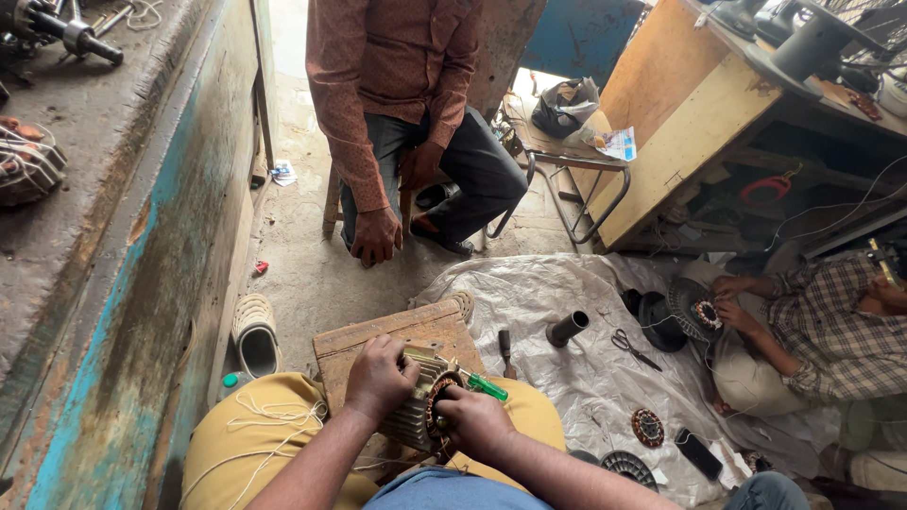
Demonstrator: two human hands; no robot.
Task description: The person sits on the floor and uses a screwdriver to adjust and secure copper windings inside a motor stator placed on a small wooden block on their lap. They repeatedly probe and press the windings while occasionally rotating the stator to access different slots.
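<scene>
We see the largest thing first: a worn metal desk (123,236) with flaking blue paint running along the left, with motor parts on its top. Ahead on the floor lies a pale plastic sheet (567,321) strewn with a black tube (567,328), scissors (635,348) and small wound rotors. A seated person in a rust shirt (392,85) faces us, and another in a checked shirt (831,326) works on a fan motor at right.

Closer in, a rough wooden block (378,345) stands between our knees, and on it rests the ribbed motor stator (425,406), its open end turned toward us, showing copper windings inside.

Our left hand (378,378) is curled over the top of the housing, pressing it steady. Our right hand (477,420) is closed around a green-handled screwdriver (487,385), fingers bunched at the mouth of the stator.

We judge the work to be midway: the housing is open and the coils look seated, yet loose white string (274,416) trails over our thigh and the end cover is not fitted.
</scene>
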